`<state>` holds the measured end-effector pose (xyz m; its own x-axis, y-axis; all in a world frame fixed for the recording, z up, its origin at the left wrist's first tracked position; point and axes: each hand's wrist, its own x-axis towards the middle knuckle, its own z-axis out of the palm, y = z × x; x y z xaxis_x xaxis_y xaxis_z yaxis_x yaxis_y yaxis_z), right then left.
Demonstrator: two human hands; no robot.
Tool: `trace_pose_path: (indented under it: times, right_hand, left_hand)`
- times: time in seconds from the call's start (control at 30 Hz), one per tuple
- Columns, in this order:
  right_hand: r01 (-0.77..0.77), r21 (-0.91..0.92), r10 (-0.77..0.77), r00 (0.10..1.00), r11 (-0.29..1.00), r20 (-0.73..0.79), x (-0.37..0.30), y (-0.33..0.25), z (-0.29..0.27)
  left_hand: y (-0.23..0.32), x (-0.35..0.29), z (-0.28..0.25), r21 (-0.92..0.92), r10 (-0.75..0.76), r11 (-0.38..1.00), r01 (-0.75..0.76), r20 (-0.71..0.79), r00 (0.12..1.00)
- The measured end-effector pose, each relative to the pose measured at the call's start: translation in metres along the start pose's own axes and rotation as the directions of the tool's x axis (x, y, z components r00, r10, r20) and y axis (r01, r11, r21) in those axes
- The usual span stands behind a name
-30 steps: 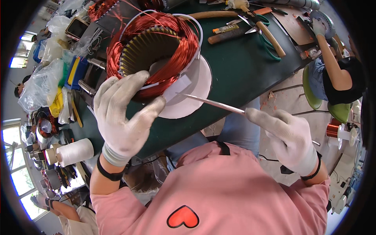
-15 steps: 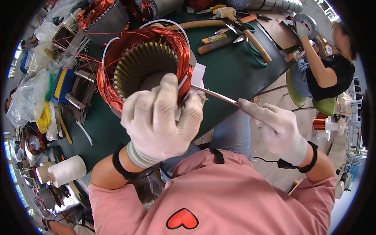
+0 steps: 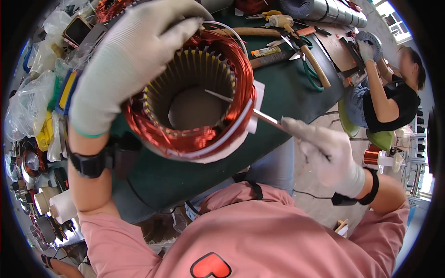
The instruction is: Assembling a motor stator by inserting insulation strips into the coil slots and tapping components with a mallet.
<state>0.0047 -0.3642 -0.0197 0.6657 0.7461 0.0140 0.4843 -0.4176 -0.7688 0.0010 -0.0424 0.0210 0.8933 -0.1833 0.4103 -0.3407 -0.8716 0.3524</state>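
Observation:
A motor stator (image 3: pixel 243 69) with red enamelled copper windings stands on the green table, its round bore facing up and yellow slot liners around it. My left hand (image 3: pixel 125 60), in a white glove, reaches over its far left side. The fingertips come together on the far rim beside a white sleeve tube, partly hiding the windings. In my gloved right hand (image 3: pixel 327 153) is a slim metal rod (image 3: pixel 266 117), pinched with the index finger along it. The rod passes under the right-hand windings, and its tip shows inside the bore. A second white tube (image 3: pixel 227 139) curves along the near windings.
Beyond the stator lie a hammer (image 3: pixel 315 65), green-handled scissors (image 3: pixel 309 76) and pliers. Plastic bags (image 3: pixel 30 109) and thread spools (image 3: pixel 60 206) crowd the left. At the right, a seated co-worker (image 3: pixel 387 97) handles another metal core (image 3: pixel 371 44).
My left hand has moved from the near rim to the far left rim. The stator has turned and shifted toward me and right. The rod's tip now shows inside the bore.

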Motion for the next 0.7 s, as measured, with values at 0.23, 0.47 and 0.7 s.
trace_pose_path:
  times: [0.23,0.47,0.7]
  right_hand:
    - [0.199,0.264,-0.166,0.976,0.944,-0.141,-0.005,0.07,0.05]
    - [0.163,0.201,-0.138,0.981,0.966,-0.132,0.002,0.041,0.016]
    - [-0.043,0.054,0.051,0.989,0.998,-0.14,-0.048,0.033,-0.012]
  left_hand:
    - [-0.017,-0.004,0.02,-0.242,-0.146,0.96,0.138,-0.015,0.989]
    - [0.075,-0.049,0.014,0.227,0.265,0.948,-0.223,-0.179,0.947]
    - [0.072,-0.069,0.062,0.541,0.389,0.801,-0.258,-0.142,0.91]
